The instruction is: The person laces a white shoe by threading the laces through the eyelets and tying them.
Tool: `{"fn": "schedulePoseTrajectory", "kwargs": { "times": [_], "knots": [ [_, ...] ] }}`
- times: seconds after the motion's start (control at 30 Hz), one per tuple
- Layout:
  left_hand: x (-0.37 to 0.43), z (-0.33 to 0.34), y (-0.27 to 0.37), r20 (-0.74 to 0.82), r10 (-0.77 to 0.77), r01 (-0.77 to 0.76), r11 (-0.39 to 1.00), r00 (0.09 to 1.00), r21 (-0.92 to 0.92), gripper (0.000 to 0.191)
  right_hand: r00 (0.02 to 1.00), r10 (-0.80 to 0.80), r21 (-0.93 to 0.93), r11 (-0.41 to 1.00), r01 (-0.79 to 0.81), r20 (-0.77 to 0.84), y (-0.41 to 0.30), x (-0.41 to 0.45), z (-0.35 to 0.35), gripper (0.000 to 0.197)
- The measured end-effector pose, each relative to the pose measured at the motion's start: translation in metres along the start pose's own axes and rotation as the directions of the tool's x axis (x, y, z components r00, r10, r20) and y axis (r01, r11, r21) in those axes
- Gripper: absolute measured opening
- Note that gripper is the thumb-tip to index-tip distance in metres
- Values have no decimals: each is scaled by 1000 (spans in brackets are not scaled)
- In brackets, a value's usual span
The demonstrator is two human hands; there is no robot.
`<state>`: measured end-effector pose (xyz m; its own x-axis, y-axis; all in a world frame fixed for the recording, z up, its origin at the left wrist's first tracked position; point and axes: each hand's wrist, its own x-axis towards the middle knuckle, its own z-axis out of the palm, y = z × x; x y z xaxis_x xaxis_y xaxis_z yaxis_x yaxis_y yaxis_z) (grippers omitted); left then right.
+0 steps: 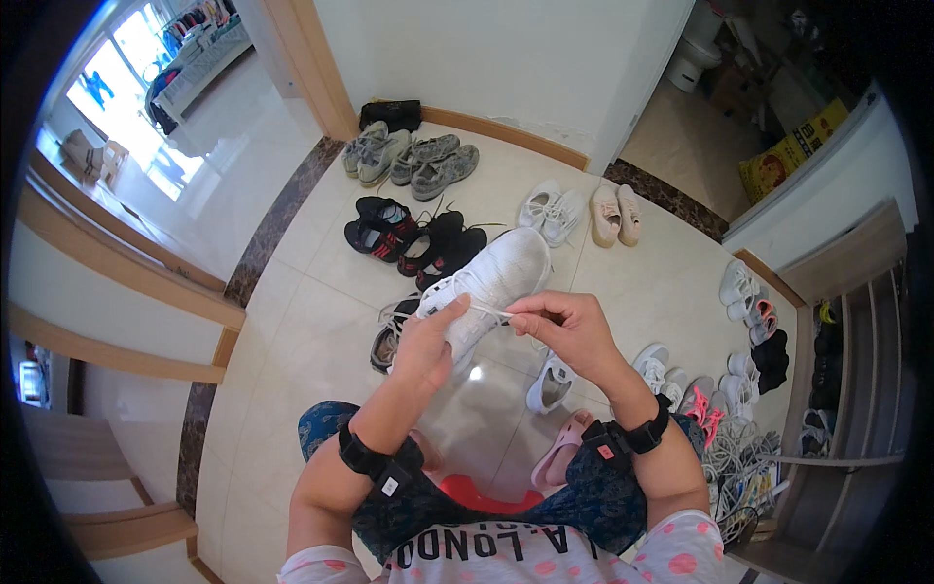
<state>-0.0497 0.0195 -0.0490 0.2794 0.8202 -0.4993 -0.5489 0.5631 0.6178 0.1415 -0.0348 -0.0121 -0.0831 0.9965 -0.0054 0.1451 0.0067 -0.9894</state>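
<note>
A white lace-up sneaker (503, 271) is held up above the floor, its toe pointing away to the upper right. My left hand (430, 339) grips it near the ankle end, with the thumb over the laces. My right hand (565, 328) pinches a white shoelace (490, 309) between thumb and fingertips at the shoe's right side. Another white shoe (551, 385) stands on the floor below my right hand. A dark shoe with pale laces (384, 348) lies partly hidden behind my left hand.
Black-and-red shoes (379, 228), grey shoes (445, 166), white sneakers (552, 212) and pale pink shoes (615, 214) stand farther off. At right are more shoes (651, 365), tangled cords (737, 452) and an open shoe cabinet (857, 365). A red stool (490, 498) is beneath me.
</note>
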Motion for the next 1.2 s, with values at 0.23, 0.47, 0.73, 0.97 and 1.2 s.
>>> {"fn": "schedulePoseTrajectory", "kwargs": {
  "times": [0.23, 0.47, 0.73, 0.97, 1.2],
  "knots": [
    [-14, 9, 6, -4, 31, -30, 998, 1000, 57, 35, 975, -207, -218, 958, 186, -80, -5, 6, 4, 12],
    [-21, 12, 9, 22, 89, -90, 992, 996, 84, 35, 989, -106, -142, 986, 91, -105, -18, 7, 4, 13],
    [-23, 12, 11, 31, 84, -87, 992, 996, 94, 36, 993, -101, -151, 984, 90, -66, -19, 6, -1, 11],
    [-23, 11, 10, 56, 95, -100, 992, 994, 83, 38, 988, -148, -286, 950, 129, -47, -20, 5, -3, 12],
    [-23, 12, 9, 66, 103, -108, 991, 993, 84, 38, 985, -171, -310, 938, 153, -29, -18, 5, -7, 11]
  ]
}}
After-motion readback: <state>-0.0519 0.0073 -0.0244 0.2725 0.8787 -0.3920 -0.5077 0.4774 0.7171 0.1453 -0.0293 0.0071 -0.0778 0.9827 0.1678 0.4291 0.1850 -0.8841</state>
